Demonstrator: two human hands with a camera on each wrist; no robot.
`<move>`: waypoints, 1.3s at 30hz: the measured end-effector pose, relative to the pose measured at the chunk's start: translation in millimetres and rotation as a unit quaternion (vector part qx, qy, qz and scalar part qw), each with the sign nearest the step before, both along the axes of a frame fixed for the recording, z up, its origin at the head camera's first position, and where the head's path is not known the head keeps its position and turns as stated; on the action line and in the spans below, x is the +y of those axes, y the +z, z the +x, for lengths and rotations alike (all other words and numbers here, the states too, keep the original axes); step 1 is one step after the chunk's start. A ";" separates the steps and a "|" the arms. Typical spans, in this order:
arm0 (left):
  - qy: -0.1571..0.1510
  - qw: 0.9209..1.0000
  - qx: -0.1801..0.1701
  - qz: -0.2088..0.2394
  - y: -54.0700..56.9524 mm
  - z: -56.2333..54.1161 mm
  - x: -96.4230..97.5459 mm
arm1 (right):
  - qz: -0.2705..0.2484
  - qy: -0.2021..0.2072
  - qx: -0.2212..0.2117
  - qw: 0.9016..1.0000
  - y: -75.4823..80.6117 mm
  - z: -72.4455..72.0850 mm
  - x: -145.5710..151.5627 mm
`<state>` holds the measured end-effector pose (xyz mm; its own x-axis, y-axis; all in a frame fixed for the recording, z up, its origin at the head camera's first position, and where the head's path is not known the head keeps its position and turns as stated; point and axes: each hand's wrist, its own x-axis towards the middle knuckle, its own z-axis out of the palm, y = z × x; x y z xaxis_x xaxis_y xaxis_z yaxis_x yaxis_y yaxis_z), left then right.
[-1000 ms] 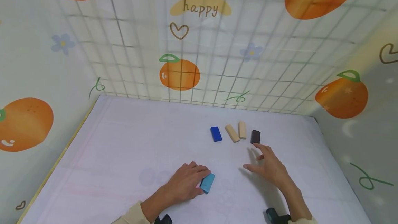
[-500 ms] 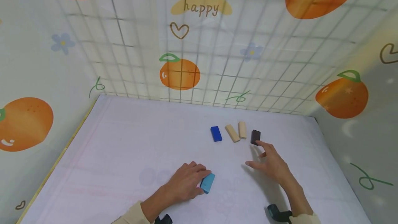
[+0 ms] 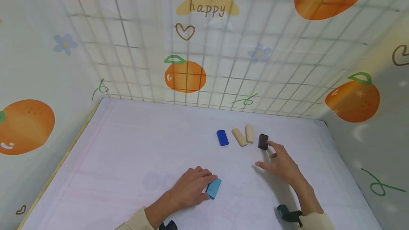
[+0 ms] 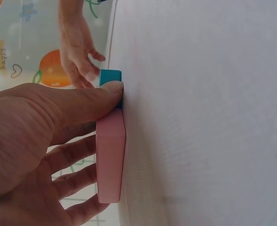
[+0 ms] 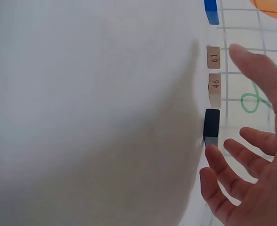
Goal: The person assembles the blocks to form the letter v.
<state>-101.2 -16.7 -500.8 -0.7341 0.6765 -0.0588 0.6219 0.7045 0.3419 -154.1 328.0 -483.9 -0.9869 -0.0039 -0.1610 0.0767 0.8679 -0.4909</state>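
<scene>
My left hand (image 3: 191, 188) grips a light blue block (image 3: 214, 189) and a pink block (image 4: 110, 162), set side by side low over the white table. In the left wrist view the thumb presses on the blue block and the other fingers curl behind the pink one. Further right, my right hand (image 3: 282, 165) is spread, thumb apart and holding nothing. Its index fingertip is right at the right edge of a black block (image 3: 262, 141), which lies on the table. The right wrist view also shows that block just ahead of the fingers.
Two plain wooden blocks, one tilted (image 3: 239, 137) and one straighter (image 3: 249, 133), lie left of the black block. Their ends bear numbers in the right wrist view. A dark blue block (image 3: 222, 137) lies further left. Behind rises a printed curtain (image 3: 143, 70) along the table's far edge.
My right hand has shifted slightly right and away from me, its index finger moving from the black block's near end to its right side. My left hand stays still.
</scene>
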 end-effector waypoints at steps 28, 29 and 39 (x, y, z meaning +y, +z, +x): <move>0.002 1.000 0.005 -0.002 -2.6 0.1 0.7 | -0.011 0.013 0.027 0.999 -6.3 -10.5 5.6; 0.002 1.000 0.004 -0.002 -2.4 0.2 0.7 | -0.010 0.013 0.031 0.999 -6.7 -11.6 6.0; 0.003 1.000 -0.003 0.002 -1.6 0.4 0.2 | -0.016 0.021 0.042 0.999 -16.4 -22.0 13.7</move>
<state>-100.7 -16.5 -502.4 -0.7383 0.6717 -0.0609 0.6149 0.7075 0.3484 -176.1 341.7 -500.2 -0.9958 -0.0495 -0.0766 -0.0023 0.8534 -0.5213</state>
